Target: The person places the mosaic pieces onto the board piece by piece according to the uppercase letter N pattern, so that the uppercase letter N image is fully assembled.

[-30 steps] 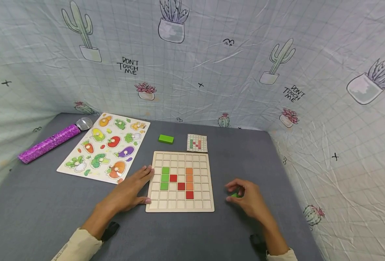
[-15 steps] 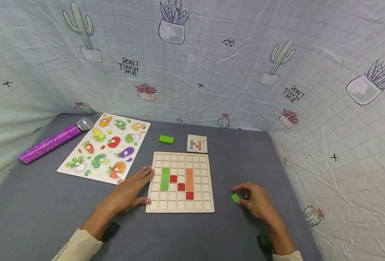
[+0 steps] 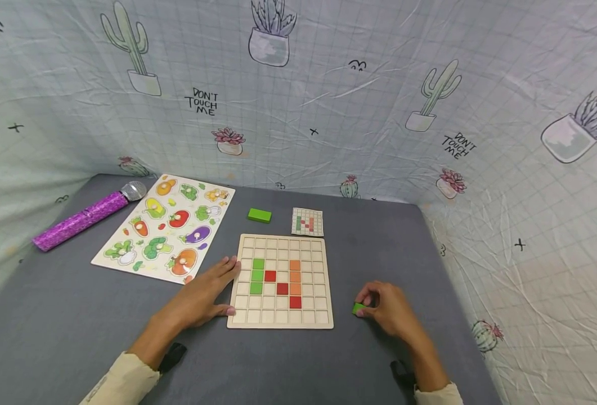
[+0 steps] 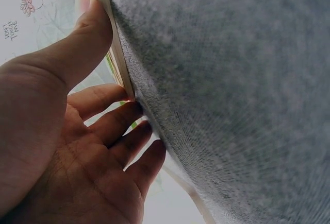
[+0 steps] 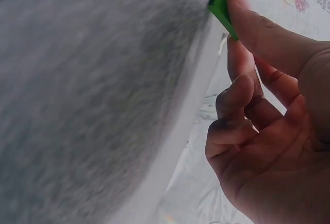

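A wooden grid board (image 3: 310, 315) lies on the grey table, with green squares (image 3: 256, 275), red squares (image 3: 282, 289) and orange squares (image 3: 295, 277) in its cells. My left hand (image 3: 199, 298) rests at the board's left edge, thumb by the near corner and fingers spread further up. In the left wrist view the thumb (image 4: 93, 33) lies against the board's rim. To the right of the board, my right hand (image 3: 386, 309) pinches a small green block (image 3: 358, 309) between thumb and fingers. The right wrist view shows that block (image 5: 223, 9) tilted at the thumb tip.
Behind the board lie a green rectangular block (image 3: 260, 215) and a small pattern card (image 3: 307, 221). A vegetable puzzle board (image 3: 148, 229) and a purple glittery microphone (image 3: 88, 218) lie at the left. A cactus-print cloth (image 3: 298, 112) encloses the back and sides.
My right hand turns the small green block between its fingers and shifts slightly to the left over the last half second. The left hand keeps its place on the board's edge.
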Motion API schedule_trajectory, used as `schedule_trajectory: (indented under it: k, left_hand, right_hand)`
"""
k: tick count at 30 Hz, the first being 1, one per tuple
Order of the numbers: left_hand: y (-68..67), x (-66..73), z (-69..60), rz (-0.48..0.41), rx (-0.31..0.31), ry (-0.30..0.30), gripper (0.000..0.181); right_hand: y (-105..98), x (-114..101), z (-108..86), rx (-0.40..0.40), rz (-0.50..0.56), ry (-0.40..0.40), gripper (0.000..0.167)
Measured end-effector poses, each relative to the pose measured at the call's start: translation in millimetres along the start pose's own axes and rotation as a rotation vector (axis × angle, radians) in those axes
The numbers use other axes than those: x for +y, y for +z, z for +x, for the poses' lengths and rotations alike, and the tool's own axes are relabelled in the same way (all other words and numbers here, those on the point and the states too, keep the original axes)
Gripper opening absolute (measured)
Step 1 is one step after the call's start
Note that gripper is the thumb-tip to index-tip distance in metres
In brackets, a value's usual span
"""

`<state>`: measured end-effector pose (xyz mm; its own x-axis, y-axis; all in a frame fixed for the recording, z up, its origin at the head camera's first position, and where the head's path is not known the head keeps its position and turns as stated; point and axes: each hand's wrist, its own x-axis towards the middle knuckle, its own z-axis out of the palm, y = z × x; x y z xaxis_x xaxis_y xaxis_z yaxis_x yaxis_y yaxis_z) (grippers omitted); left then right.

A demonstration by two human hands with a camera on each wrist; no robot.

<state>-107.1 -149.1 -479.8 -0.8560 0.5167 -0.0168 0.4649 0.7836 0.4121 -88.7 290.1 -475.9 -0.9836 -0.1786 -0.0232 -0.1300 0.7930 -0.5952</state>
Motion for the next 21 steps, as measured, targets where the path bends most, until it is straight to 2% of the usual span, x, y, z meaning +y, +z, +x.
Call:
schedule_trajectory:
  k: [12, 21]
  left_hand:
    - [0.5, -0.9, 0.0, 0.005, 0.005, 0.006, 0.100]
    - [-0.7, 0.7, 0.3, 0.007, 0.001, -0.003, 0.100]
  right_hand:
    - [16, -22, 7.4, 0.016, 0.093, -0.063, 0.023]
    - [32, -42, 14.7, 0.009, 0.158, -0.071, 0.023]
